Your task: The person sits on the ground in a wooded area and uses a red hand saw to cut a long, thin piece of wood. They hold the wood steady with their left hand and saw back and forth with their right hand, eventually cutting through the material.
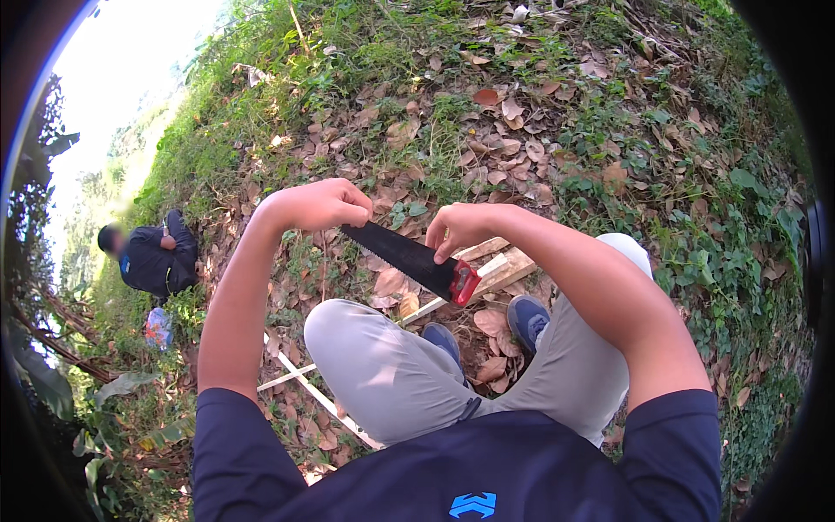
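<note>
A hand saw point(402, 250) with a black toothed blade and a red handle hangs in front of me above my knees. The blade slants down from upper left to lower right, teeth facing the lower left. My left hand point(323, 205) is closed on the tip end of the blade, its fingers curled. Near the handle end, my right hand point(463, 228) pinches the blade's back edge between thumb and fingers. The red handle itself is in neither hand.
Pale wooden strips point(497, 268) lie on the leafy ground past my shoes, and crossed strips point(300, 374) lie left of my knee. A person in dark clothing point(158, 259) sits at the far left beside a plastic bag point(158, 329). Green plants point(687, 200) cover the right side.
</note>
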Demonstrator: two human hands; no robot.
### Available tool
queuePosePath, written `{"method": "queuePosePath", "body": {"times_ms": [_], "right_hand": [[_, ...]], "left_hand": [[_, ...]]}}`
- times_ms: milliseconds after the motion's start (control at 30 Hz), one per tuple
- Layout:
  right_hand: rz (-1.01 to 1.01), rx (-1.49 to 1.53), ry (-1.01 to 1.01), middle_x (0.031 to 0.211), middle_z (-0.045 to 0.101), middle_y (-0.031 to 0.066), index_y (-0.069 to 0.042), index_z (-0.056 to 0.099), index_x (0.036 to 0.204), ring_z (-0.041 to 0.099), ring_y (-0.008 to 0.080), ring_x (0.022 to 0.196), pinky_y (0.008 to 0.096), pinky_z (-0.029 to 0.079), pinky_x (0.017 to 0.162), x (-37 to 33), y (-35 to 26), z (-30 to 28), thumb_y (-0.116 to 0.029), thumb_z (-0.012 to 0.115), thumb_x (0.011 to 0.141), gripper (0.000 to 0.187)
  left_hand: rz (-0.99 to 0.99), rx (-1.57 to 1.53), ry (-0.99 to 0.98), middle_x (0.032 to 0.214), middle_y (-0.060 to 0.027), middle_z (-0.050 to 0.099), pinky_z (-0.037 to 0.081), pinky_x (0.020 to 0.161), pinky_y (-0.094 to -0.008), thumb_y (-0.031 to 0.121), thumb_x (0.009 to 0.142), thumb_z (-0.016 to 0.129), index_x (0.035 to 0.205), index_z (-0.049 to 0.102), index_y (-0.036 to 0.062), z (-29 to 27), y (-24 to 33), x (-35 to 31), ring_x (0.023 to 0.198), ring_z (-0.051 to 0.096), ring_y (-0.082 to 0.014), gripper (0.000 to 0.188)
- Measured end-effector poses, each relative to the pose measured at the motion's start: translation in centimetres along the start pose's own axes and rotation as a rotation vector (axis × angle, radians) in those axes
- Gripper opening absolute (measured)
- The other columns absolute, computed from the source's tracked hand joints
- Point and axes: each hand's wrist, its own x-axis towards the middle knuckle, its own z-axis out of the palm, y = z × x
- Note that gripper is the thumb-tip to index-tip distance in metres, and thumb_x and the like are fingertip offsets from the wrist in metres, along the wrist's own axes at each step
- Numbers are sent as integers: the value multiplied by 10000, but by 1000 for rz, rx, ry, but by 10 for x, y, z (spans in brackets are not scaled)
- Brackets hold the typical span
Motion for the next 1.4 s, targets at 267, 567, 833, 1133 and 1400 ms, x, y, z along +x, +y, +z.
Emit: {"method": "queuePosePath", "body": {"times_ms": [267, 567, 833, 1133, 1400], "right_hand": [[-103, 171, 107, 891, 694, 48, -60, 704, 1071, 665, 154, 824, 346, 519, 770, -12, 25, -29, -250, 722, 946, 228], [-116, 409, 694, 777, 646, -42, -47, 683, 1138, 550, 44, 694, 237, 449, 645, -40, 44, -97, -224, 692, 991, 230], [-111, 591, 775, 821, 629, -60, -58, 678, 1144, 564, 35, 707, 226, 487, 668, -59, 37, -108, -260, 690, 995, 251], [-169, 541, 713, 842, 660, -46, -40, 673, 1130, 570, 40, 700, 217, 476, 657, -49, 6, -93, -253, 686, 998, 251], [36, 578, 837, 937, 672, -12, -74, 646, 1206, 581, 55, 756, 211, 485, 651, -46, 7, -91, -350, 622, 1025, 330]], "left_hand": [[102, -80, 622, 841, 18, 560, 404, 661, -283, 420, 1063, 426, 994, 640, 73, -5, -40, 23, 731, 501, -101, 414], [120, -1086, 1149, 1134, -68, 671, 478, 813, -311, 541, 1002, 515, 1243, 570, 80, 68, -68, 110, 988, 638, -157, 524], [331, -1013, 801, 1147, -125, 693, 500, 903, -304, 335, 890, 797, 1340, 550, -46, 103, -22, 152, 952, 636, -137, 639], [387, -979, 784, 871, -15, 718, 443, 591, -203, 201, 903, 786, 1163, 660, -7, 113, -15, 152, 699, 589, -34, 355], [328, -958, 874, 907, -60, 747, 503, 659, -228, 127, 918, 756, 1054, 687, -1, 104, -28, 136, 764, 648, -63, 199]]}}
